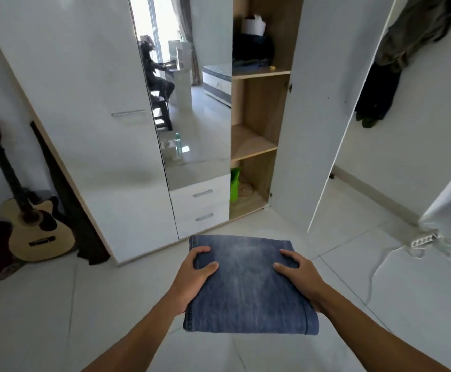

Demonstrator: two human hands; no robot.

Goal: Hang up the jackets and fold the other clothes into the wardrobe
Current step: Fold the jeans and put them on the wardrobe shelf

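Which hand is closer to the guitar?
The left hand. It grips the left edge of the folded jeans, on the side of the guitar. The right hand grips the far edge, away from it.

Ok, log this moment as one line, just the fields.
stage: carrying to wardrobe | item: folded jeans | left hand: grip on left edge | right hand: grip on right edge | wardrobe: door open, middle shelf bare

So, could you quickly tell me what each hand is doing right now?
Left hand: closed on the folded jeans, left edge.
Right hand: closed on the jeans, right edge.
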